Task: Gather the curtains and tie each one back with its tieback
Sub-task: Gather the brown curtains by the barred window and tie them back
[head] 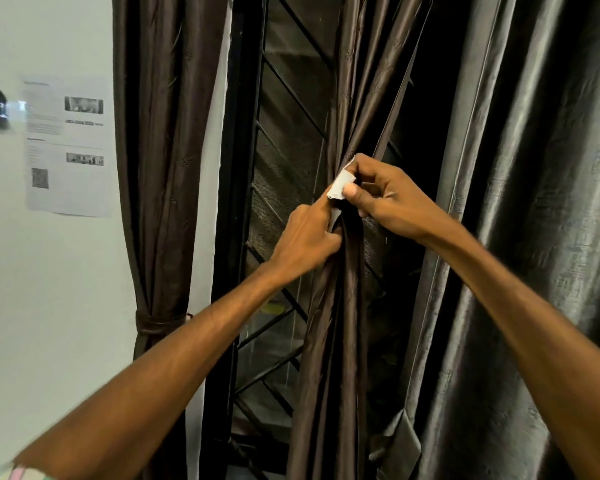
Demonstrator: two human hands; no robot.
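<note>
Left hand [305,237] clenched round gathered curtain [340,323], keeping bunch tight; right hand [378,192] pinched pale tieback [340,187] just above, for wrapping.

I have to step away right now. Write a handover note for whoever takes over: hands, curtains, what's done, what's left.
Left hand: clenched on the gathered brown satin middle curtain.
Right hand: pinching a pale grey fabric strip at the gather.
Done: dark brown left curtain by the wall already tied with its brown tieback.
Left: finish fastening the middle curtain; shiny grey right curtain hangs loose.
</note>
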